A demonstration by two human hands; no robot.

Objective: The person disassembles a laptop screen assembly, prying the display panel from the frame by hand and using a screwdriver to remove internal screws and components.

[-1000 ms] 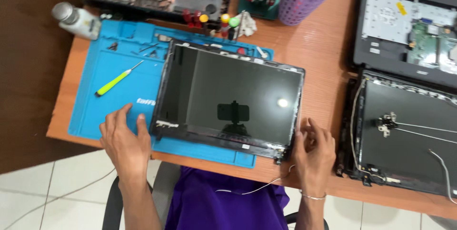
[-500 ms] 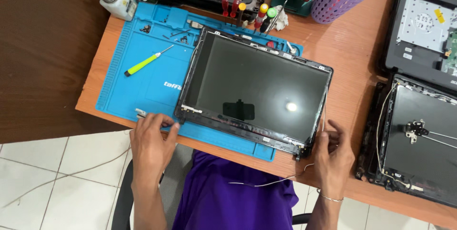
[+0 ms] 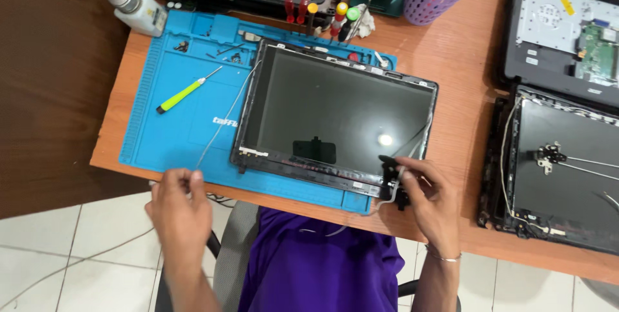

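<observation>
Left hand (image 3: 179, 203) at front edge of blue mat (image 3: 174, 134), fingers pinching thin wire (image 3: 222, 121). Right hand (image 3: 429, 196) fingers clamped on hinge (image 3: 391, 180) at laptop screen (image 3: 338, 118) front corner. Green screwdriver (image 3: 187, 90) on mat.

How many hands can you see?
2. The left hand is at the near edge of the blue mat, pinching a thin white cable. The right hand holds the near right corner of the laptop screen panel.
</observation>
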